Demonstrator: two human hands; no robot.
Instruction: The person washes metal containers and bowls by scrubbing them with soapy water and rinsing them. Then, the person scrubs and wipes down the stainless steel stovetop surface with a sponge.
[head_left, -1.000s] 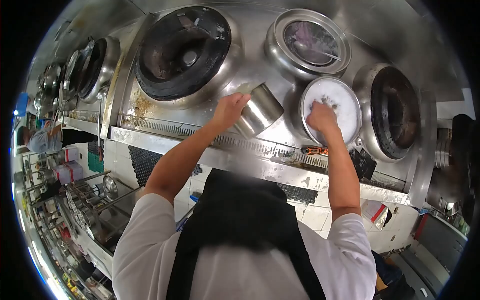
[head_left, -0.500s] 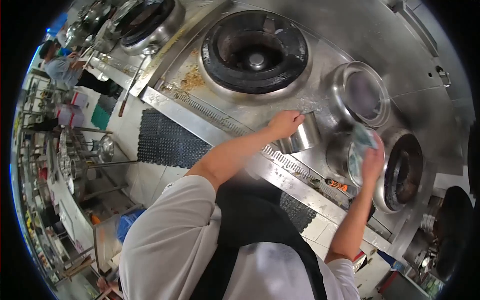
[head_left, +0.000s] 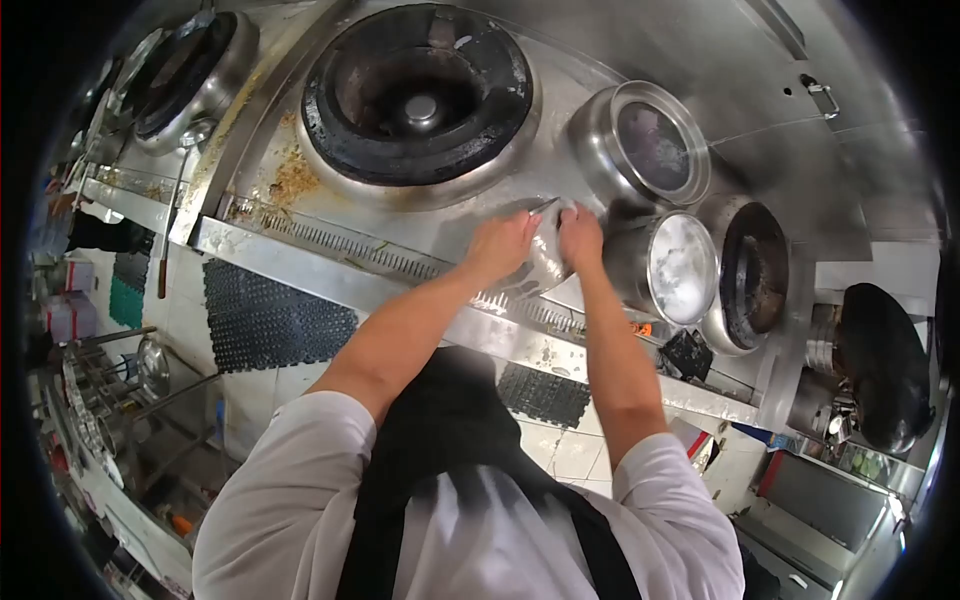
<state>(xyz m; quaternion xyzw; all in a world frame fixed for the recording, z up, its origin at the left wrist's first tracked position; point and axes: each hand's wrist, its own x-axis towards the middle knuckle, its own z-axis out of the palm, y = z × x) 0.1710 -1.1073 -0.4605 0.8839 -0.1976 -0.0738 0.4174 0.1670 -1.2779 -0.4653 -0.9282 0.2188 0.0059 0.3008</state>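
Note:
Between my hands is a shiny metal pot (head_left: 546,258), partly hidden and blurred. My left hand (head_left: 503,246) is closed on its rim from the left. On the opposite side, my right hand (head_left: 580,238) has its fingers bent against the rim. Whether a cloth is still in the right hand cannot be made out. Just right of it stands a steel pot (head_left: 632,262) with whitish, cloudy contents. Behind the hands is another round steel pot (head_left: 600,150) holding dark liquid.
A large black wok burner (head_left: 420,168) fills the back of the steel range, with a smaller burner (head_left: 755,270) at the right. A slotted drain gutter (head_left: 370,250) runs along the front. Black rubber mats (head_left: 270,315) lie on the floor. A dark wok (head_left: 880,365) stands far right.
My right hand has moved left from the neighbouring pot, where it held a greenish cloth, to the pot in my left hand. The cloth no longer shows. The view has shifted right.

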